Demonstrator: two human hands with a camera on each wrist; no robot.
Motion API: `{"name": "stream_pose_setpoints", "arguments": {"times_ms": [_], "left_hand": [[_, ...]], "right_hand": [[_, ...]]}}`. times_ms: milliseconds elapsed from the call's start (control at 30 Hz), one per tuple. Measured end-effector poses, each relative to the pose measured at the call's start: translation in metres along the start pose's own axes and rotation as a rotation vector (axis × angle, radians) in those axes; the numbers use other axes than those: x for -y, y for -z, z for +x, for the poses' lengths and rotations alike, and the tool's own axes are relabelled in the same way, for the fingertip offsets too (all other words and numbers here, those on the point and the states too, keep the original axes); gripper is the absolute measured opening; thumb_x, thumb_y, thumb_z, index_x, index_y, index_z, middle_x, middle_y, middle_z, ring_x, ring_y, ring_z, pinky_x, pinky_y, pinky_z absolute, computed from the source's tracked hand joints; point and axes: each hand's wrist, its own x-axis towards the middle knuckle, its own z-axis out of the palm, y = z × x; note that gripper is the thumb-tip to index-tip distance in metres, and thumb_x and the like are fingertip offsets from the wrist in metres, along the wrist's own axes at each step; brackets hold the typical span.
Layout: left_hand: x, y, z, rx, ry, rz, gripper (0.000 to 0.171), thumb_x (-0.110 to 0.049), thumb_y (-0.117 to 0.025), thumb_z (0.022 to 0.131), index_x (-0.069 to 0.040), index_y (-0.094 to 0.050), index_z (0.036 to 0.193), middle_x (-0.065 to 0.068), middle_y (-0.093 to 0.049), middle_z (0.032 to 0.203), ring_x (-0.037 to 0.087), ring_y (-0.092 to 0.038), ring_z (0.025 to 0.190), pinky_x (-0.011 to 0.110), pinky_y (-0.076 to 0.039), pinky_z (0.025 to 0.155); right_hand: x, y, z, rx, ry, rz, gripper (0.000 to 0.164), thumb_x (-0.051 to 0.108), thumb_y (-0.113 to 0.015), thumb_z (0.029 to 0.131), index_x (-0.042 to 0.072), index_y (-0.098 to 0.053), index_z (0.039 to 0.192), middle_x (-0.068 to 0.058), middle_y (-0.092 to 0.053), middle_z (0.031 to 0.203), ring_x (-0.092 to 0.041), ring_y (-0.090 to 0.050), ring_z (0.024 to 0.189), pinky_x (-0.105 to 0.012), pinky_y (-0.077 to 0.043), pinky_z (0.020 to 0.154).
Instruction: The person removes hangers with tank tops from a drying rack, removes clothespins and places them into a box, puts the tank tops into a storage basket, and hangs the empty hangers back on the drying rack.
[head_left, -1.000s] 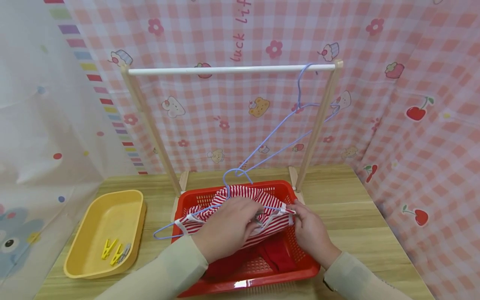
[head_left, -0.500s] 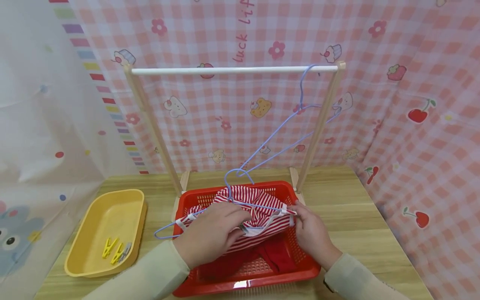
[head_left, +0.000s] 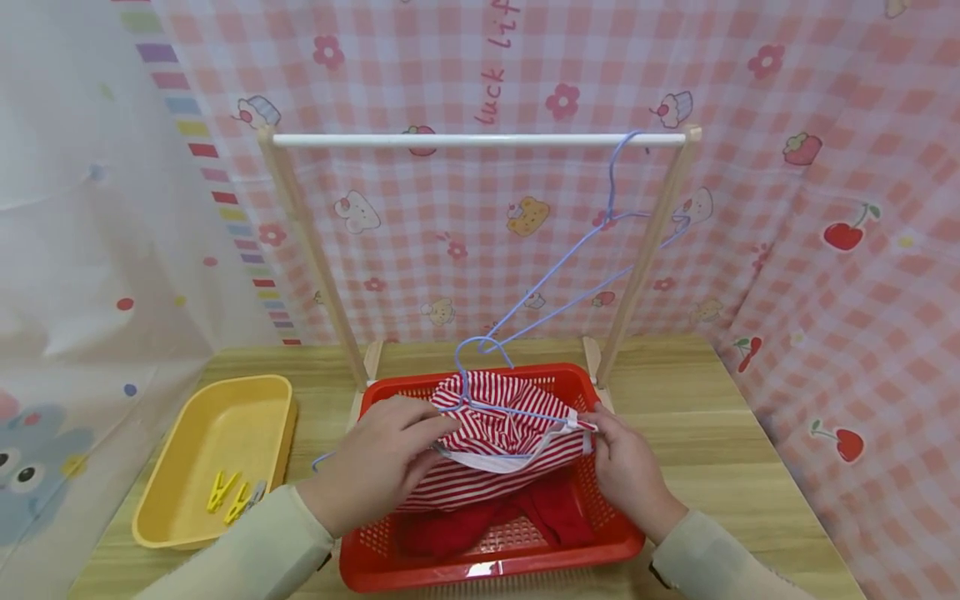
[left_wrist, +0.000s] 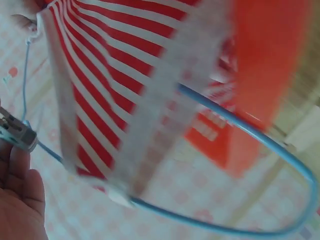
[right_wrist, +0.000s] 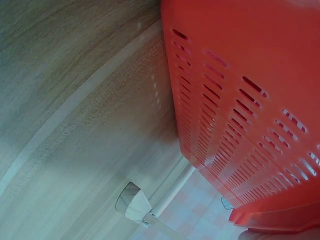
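Note:
A red-and-white striped garment (head_left: 487, 483) with white trim is draped on a blue wire hanger (head_left: 463, 367) over the red basket (head_left: 487, 571). My left hand (head_left: 378, 467) is at the garment's left shoulder. It pinches a grey clothespin (left_wrist: 19, 134), seen close to the hanger wire in the left wrist view and hidden by the hand in the head view. With my right hand (head_left: 637, 475) I hold the garment's right strap and hanger end at the basket's right rim. Dark red cloth (head_left: 450, 529) lies inside the basket.
Behind the basket stands a wooden rack with a white rail (head_left: 465, 140). Another blue hanger (head_left: 555, 267) hangs at its right end. The yellow tray (head_left: 288, 417) on the left holds yellow clothespins (head_left: 221, 492) and a grey one (head_left: 257, 493).
My left hand has moved left along the hanger, from the garment's middle to its left shoulder, baring the neckline. The right hand keeps its hold at the right strap.

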Motion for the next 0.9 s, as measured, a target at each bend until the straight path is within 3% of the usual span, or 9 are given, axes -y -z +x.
{"name": "stream_pose_setpoints", "arguments": {"times_ms": [233,633,900], "left_hand": [[0.018,0.012,-0.024,-0.056,0.087,0.024,0.038,-0.010,-0.080,0.087,-0.012,-0.072,0.124,0.001,-0.068,0.111,0.022,-0.064,0.106,0.043,-0.056,0.093],[0.041,0.022,-0.060,-0.086,0.235,0.128,0.042,-0.007,-0.080,0.085,-0.008,-0.071,0.127,0.009,-0.071,0.111,0.030,-0.067,0.102,0.051,-0.057,0.091],[0.059,0.028,-0.080,-0.058,0.409,0.141,0.040,-0.006,-0.076,0.090,-0.004,-0.069,0.129,0.013,-0.071,0.115,0.035,-0.065,0.104,0.057,-0.053,0.095]], "right_hand": [[-0.002,0.000,0.000,0.007,-0.007,-0.005,0.033,0.001,-0.049,0.106,0.003,-0.069,0.133,-0.024,-0.052,0.156,-0.044,-0.051,0.144,-0.055,-0.042,0.115],[0.000,-0.001,0.001,-0.005,0.007,-0.004,0.034,-0.001,-0.049,0.105,0.002,-0.069,0.132,-0.025,-0.054,0.155,-0.045,-0.053,0.142,-0.056,-0.042,0.116],[0.001,0.001,-0.001,0.008,-0.008,-0.005,0.034,0.000,-0.050,0.105,0.003,-0.068,0.134,-0.024,-0.052,0.156,-0.045,-0.053,0.143,-0.056,-0.042,0.114]]}}
